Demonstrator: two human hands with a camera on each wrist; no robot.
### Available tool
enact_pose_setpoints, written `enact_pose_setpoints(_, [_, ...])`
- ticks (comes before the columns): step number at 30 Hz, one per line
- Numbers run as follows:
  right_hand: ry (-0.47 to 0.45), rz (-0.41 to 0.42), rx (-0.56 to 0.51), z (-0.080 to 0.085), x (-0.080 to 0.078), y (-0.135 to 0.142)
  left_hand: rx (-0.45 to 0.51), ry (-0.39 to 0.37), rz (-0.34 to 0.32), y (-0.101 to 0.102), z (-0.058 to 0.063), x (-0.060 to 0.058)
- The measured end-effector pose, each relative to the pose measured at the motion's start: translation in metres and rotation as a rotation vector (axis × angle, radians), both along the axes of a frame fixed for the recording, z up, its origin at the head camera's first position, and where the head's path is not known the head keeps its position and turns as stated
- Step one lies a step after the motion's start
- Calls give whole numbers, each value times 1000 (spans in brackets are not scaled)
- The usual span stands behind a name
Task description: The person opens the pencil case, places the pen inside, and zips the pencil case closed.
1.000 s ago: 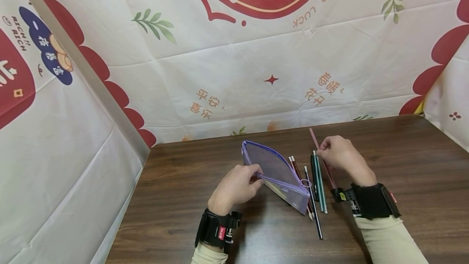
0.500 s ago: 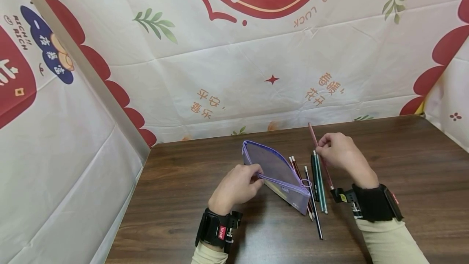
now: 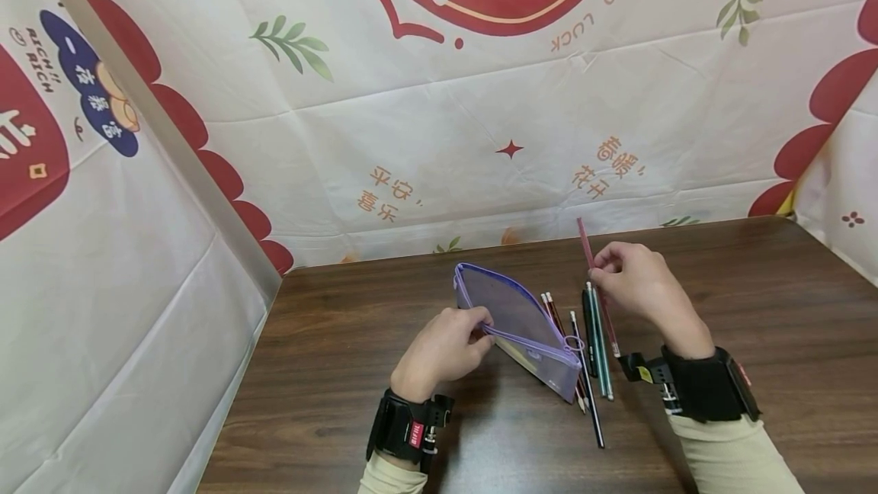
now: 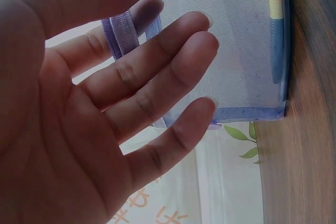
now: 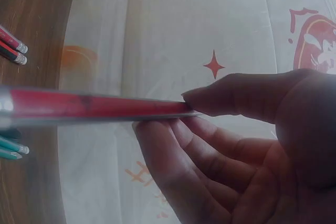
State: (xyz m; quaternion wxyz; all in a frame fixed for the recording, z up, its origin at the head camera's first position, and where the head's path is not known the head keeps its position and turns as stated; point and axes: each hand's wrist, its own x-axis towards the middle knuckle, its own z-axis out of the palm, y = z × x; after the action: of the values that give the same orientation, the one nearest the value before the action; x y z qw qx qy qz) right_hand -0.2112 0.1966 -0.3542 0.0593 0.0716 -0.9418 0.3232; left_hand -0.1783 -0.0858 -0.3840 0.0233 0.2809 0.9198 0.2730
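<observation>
A purple mesh zip pencil pouch [image 3: 511, 311] stands open on the table. My left hand [image 3: 442, 349] pinches its near zipper edge [image 4: 125, 35] between thumb and index finger, the other fingers spread. Through the mesh shows a yellow and blue strip [image 4: 276, 40] along the bottom. To the right, my right hand [image 3: 638, 284] holds a red pencil [image 3: 585, 238] between thumb and fingertips. Its silver end [image 5: 5, 107] is close to the right wrist camera, and the far end points to the back wall.
Several pencils lie between pouch and right hand: teal pencils [image 3: 600, 357], a dark blue one [image 3: 591, 402], and red and dark ones [image 3: 551, 305] partly behind the pouch. A printed cloth [image 3: 439, 174] hangs along the table's [image 3: 322, 372] back edge.
My right hand has risen slightly with the red pencil, whose far end now reaches higher in the head view. The left hand and pouch have stayed put.
</observation>
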Motion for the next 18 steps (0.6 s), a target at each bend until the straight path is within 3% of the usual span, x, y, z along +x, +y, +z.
enact_pose_setpoints(18, [175,-120,-60,10,10,-6,-4,7,-5,0,0,-1])
